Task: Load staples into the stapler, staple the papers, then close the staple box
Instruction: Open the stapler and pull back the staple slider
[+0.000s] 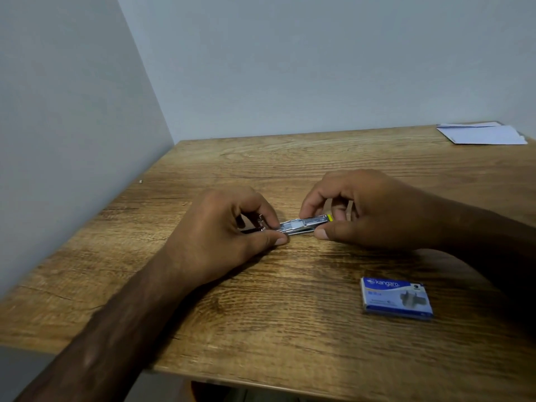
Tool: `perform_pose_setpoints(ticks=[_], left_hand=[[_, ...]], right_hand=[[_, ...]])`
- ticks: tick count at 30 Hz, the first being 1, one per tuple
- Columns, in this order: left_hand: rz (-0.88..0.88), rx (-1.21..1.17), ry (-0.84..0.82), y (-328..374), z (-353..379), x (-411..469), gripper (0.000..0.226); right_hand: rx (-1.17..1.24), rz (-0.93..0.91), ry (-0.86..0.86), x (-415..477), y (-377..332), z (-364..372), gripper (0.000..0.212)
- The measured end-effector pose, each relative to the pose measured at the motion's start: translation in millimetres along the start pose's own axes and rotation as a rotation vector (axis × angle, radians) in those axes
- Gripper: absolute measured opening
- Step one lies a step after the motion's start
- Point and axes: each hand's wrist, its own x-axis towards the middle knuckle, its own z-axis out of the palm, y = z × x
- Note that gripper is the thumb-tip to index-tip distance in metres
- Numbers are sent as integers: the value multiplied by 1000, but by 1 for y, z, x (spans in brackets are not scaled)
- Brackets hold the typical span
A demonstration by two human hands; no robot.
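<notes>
A small metal stapler (301, 224) with a yellow tip lies low over the middle of the wooden table (261, 314). My left hand (220, 236) pinches its left end between thumb and fingers. My right hand (371, 210) pinches its right end, by the yellow tip. The stapler's far left part is hidden behind my left fingers. A blue staple box (396, 297) lies flat on the table to the front right, apart from both hands; I cannot tell whether it is open. White papers (481, 133) lie at the far right corner.
Grey walls close off the table on the left and at the back. The table's front edge runs across the bottom of the view, with a dark gap below it.
</notes>
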Motion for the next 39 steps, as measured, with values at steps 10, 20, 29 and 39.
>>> perform_pose_setpoints(ticks=[10,20,29,39], left_hand=[[-54,-158,75,-5,6,2,18],[21,-143,88,-4,9,4,11],[349,366,240,14,7,3,6],[781,869,373,24,3,8,19]], right_hand=[[111,-32,153,0,-6,-3,19],[682,149,182,-4,-6,-3,24],[1431,549,-146,0,-20,-2,40],[1512,384,-118,-3,-22,9,40]])
